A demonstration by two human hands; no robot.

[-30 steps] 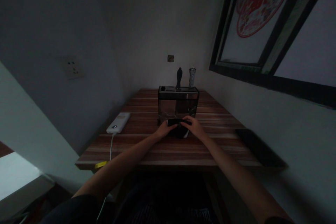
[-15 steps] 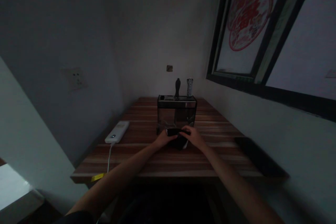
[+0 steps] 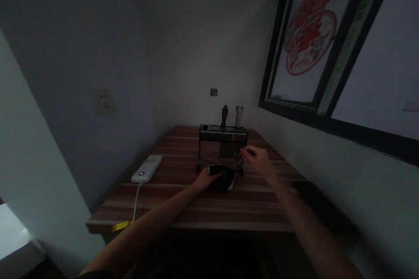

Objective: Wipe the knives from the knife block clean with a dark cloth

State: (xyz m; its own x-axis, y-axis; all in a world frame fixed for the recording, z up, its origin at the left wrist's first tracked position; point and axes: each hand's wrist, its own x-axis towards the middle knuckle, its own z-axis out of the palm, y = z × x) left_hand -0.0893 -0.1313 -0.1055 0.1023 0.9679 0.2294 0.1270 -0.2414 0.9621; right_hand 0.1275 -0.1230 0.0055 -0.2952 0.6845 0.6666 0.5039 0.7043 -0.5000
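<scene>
My left hand (image 3: 205, 178) grips the left side of a small black pouch (image 3: 221, 180) on the table, its thumb over the front. A pale edge shows at the pouch's lower right. My right hand (image 3: 258, 159) is raised up and right of the pouch, apart from it. Its thumb and fingertips are pinched together, and whatever is between them is too small and dark to tell. Just behind both hands stands a black-framed box with see-through sides (image 3: 209, 148). Clear crinkled plastic (image 3: 209, 161) shows between the pouch and the box.
A dark handle (image 3: 224, 117) and a silvery cylinder (image 3: 239, 117) stand upright on the box. To the left lies a white power bank (image 3: 147, 168) with a white cable running over the front edge. A dark flat object (image 3: 322, 205) lies at the right edge of the striped wooden table (image 3: 176, 211).
My right hand has let go of the pouch and moved up and right, fingertips pinched. My left hand stays on the pouch. The whole view has shifted slightly.
</scene>
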